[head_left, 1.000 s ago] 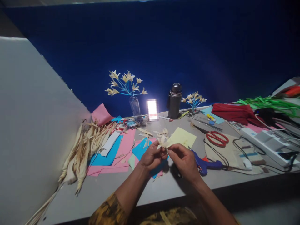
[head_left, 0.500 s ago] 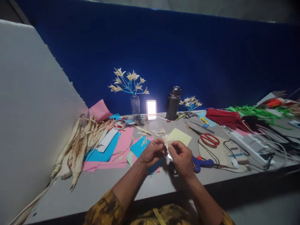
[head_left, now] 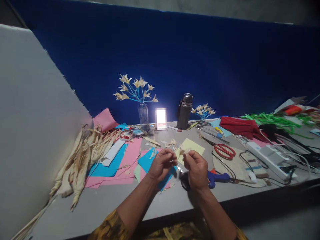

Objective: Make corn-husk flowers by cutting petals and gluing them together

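A dark blue wall (head_left: 160, 60) stands behind a pale grey desk (head_left: 100, 203) crowded with craft materials. Near the middle, above the desk, the right hand (head_left: 198, 170) pinches a small, thin, cream petal-like piece (head_left: 184, 151) between thumb and forefinger, in front of a pale yellow paper sheet (head_left: 196, 145). The left hand (head_left: 161, 167) is just to the left, its fingers curled together; whether they grip anything cannot be told. Below the hands lies a pair of black-handled metal scissors (head_left: 185, 182), partly hidden by the right hand, and to the right of it a blue plastic glue gun (head_left: 220, 177).

Such a thin piece probably creases or tears easily, so a light pinch near its base would serve best, with the left fingers steadying the other side rather than pulling. Turning it slowly between the fingertips should keep the tips from being crushed. Holding it well above the scissors would also avoid snagging. Far left, cream flowers on blue stems (head_left: 136, 87) rise from a clear glass vase (head_left: 143, 116); dry tan husks (head_left: 80, 163) are heaped nearer.
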`<state>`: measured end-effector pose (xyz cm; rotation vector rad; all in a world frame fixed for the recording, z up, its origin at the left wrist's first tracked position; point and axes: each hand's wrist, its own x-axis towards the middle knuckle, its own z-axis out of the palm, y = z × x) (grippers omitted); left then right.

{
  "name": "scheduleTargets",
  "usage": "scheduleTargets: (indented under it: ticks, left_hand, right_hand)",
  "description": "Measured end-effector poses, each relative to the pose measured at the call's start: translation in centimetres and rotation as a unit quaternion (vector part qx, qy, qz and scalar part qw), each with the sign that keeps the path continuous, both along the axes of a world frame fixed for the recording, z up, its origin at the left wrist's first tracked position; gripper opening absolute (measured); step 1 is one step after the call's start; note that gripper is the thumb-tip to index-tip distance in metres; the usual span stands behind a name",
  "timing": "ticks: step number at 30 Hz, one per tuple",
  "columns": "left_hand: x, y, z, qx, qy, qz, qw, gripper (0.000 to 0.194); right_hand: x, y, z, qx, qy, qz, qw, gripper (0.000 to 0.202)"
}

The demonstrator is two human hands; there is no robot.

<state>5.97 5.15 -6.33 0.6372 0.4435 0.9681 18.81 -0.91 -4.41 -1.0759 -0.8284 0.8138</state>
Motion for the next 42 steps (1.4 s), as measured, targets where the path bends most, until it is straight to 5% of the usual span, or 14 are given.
scheduleTargets:
  ticks: [3, 7, 11, 14, 20, 27, 42]
  left_hand:
    - [-0.1, 0.6, -0.2, -0.024, -0.034, 0.024, 0.999, 0.015]
    - [-0.3, 1.1, -0.5, -0.007, -0.009, 0.050, 0.999, 0.015]
    - [-0.4, 1.0, -0.4, 0.094, 0.175, 0.109, 0.974, 0.025]
    - [-0.1, 0.5, 0.1, 0.169, 0.255, 0.178, 0.935, 0.009]
    - [1.0, -1.2, 1.0, 0.170, 0.215, 0.202, 0.940, 0.005]
    - [1.2, -1.4, 1.2, 0.142, 0.215, 0.225, 0.940, 0.013]
    - [0.5, -0.3, 0.6, 0.131, 0.269, 0.250, 0.921, 0.008]
  right_hand:
    - [0.4, 0.7, 0.0, -0.019, 0.174, 0.076, 0.982, 0.031]
    - [0.7, 0.9, 0.0, -0.028, 0.237, 0.100, 0.966, 0.033]
    - [0.8, 0.9, -0.6, -0.025, 0.203, 0.066, 0.977, 0.030]
    - [0.7, 1.0, -1.2, -0.014, 0.163, 0.027, 0.986, 0.030]
    - [0.4, 1.2, -2.0, -0.027, 0.036, -0.010, 0.999, 0.030]
    - [-0.9, 1.0, -1.1, -0.017, -0.114, -0.020, 0.993, 0.025]
    - [-1.2, 0.3, -1.9, -0.042, -0.122, 0.029, 0.991, 0.021]
